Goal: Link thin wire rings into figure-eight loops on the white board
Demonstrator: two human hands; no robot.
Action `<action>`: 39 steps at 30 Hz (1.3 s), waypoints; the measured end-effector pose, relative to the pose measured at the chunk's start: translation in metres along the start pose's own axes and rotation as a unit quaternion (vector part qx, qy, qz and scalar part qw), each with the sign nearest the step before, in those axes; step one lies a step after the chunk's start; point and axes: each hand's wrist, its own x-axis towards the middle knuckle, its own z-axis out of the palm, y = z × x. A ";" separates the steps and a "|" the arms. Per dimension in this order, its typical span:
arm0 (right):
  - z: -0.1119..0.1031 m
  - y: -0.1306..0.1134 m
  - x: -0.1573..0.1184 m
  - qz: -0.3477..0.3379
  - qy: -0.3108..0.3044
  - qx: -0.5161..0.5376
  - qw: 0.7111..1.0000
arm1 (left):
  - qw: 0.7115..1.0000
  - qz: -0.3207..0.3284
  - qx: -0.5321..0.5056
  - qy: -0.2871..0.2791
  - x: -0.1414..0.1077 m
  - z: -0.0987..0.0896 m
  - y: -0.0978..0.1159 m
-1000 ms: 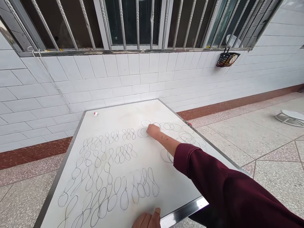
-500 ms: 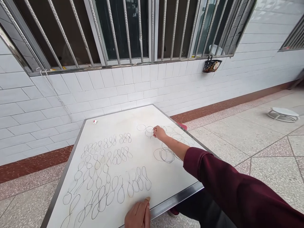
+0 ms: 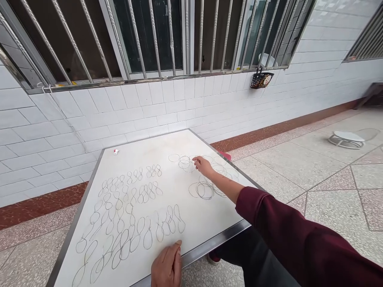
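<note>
Your right hand [image 3: 202, 165] is reaching out over the white table [image 3: 209, 217], toward its far right part. The tips of its fingers are near one another, so the gap is narrow. They are right beside some thin round rings [image 3: 184, 162], which lie just to the left of the fingertips. More rings lie beyond and to the right of those fingers, and a bunch of rings [image 3: 205, 190] lies nearer to you, below them, one over another. Your left hand [image 3: 167, 265] rests at the near edge of the table, with its fingers curled in. The wires are so thin and the hands so small here that I cannot tell if either hand holds one.

Just past your left fingers, and off to their left, lie lots of thin loops [image 3: 149, 191] twisted like the number eight. They sit in crooked rows, and some cross over each other. Far beyond them is a little red and white thing [image 3: 116, 152], near the far left corner. Ahead of your right fingers is a white brick wall [image 3: 167, 107]. A black basket [image 3: 261, 79] hangs there, up and to their right.
</note>
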 end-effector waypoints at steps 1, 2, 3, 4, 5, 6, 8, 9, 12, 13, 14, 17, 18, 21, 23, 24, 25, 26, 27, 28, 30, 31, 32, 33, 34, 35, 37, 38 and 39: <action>-0.001 -0.001 -0.005 -0.002 -0.002 0.013 1.000 | 1.000 -0.021 -0.016 0.005 0.001 -0.002 0.005; -0.001 -0.002 -0.011 -0.006 -0.003 0.027 1.000 | 0.998 -0.057 -0.034 0.010 0.004 -0.005 0.011; -0.001 -0.003 -0.018 -0.010 -0.004 0.041 0.999 | 0.992 -0.114 -0.050 0.021 0.008 -0.008 0.018; -0.001 -0.005 -0.026 -0.015 -0.006 0.057 0.998 | 0.980 -0.182 -0.069 0.035 0.016 -0.011 0.026; -0.001 -0.007 -0.034 -0.020 -0.009 0.072 0.997 | 0.962 -0.253 -0.090 0.048 0.027 -0.015 0.034; 0.000 -0.008 -0.044 -0.026 -0.013 0.087 0.996 | 0.938 -0.323 -0.114 0.057 0.040 -0.018 0.041; 0.001 -0.012 -0.063 -0.031 -0.022 0.117 0.992 | 0.892 -0.401 -0.196 0.063 0.075 -0.021 0.050; 0.001 -0.014 -0.073 -0.032 -0.028 0.138 0.990 | 0.872 -0.419 -0.240 0.077 0.093 -0.020 0.050; -0.001 -0.020 -0.101 -0.036 -0.073 0.258 0.963 | 0.798 -0.481 -0.353 0.080 0.142 -0.006 0.045; -0.003 -0.023 -0.109 -0.033 -0.090 0.286 0.954 | 0.786 -0.491 -0.369 0.066 0.154 0.001 0.043; -0.004 -0.025 -0.117 -0.029 -0.106 0.307 0.945 | 0.778 -0.497 -0.382 0.051 0.163 0.008 0.042; -0.011 -0.029 -0.132 -0.017 -0.153 0.332 0.931 | 0.754 -0.490 -0.437 -0.004 0.177 0.027 0.046; -0.013 -0.030 -0.135 -0.016 -0.163 0.333 0.929 | 0.743 -0.486 -0.460 -0.022 0.179 0.031 0.049; -0.020 -0.029 -0.141 -0.017 -0.179 0.332 0.926 | 0.716 -0.481 -0.504 -0.040 0.180 0.038 0.058; -0.024 -0.027 -0.143 -0.019 -0.183 0.323 0.928 | 0.713 -0.485 -0.506 -0.020 0.179 0.040 0.060; -0.026 -0.025 -0.144 -0.019 -0.183 0.317 0.930 | 0.716 -0.488 -0.500 -0.007 0.178 0.041 0.061; -0.027 -0.023 -0.145 -0.016 -0.184 0.312 0.932 | 0.718 -0.490 -0.495 0.004 0.178 0.042 0.061; -0.028 -0.021 -0.146 -0.012 -0.184 0.311 0.932 | 0.718 -0.491 -0.492 0.012 0.178 0.043 0.061; -0.029 -0.019 -0.147 -0.006 -0.184 0.314 0.931 | 0.718 -0.492 -0.492 0.020 0.178 0.045 0.061; -0.030 -0.016 -0.147 0.002 -0.183 0.321 0.929 | 0.717 -0.490 -0.495 0.030 0.178 0.046 0.061; -0.031 -0.012 -0.149 0.022 -0.177 0.347 0.921 | 0.714 -0.483 -0.504 0.052 0.177 0.051 0.061; -0.031 -0.010 -0.150 0.033 -0.171 0.363 0.915 | 0.713 -0.478 -0.508 0.061 0.176 0.053 0.061; -0.031 -0.008 -0.151 0.045 -0.163 0.379 0.910 | 0.713 -0.474 -0.512 0.068 0.175 0.056 0.062; -0.031 -0.007 -0.152 0.058 -0.154 0.393 0.905 | 0.714 -0.469 -0.515 0.073 0.173 0.058 0.062; -0.030 -0.006 -0.153 0.070 -0.146 0.402 0.901 | 0.715 -0.466 -0.516 0.074 0.172 0.060 0.063; -0.030 -0.005 -0.154 0.079 -0.141 0.405 0.900 | 0.716 -0.464 -0.516 0.076 0.170 0.061 0.065; -0.028 -0.004 -0.158 0.086 -0.139 0.395 0.904 | 0.719 -0.461 -0.514 0.082 0.168 0.063 0.068; -0.028 -0.003 -0.160 0.083 -0.137 0.387 0.908 | 0.720 -0.463 -0.511 0.083 0.167 0.063 0.070; -0.027 -0.002 -0.163 0.075 -0.132 0.377 0.913 | 0.722 -0.466 -0.505 0.081 0.166 0.062 0.072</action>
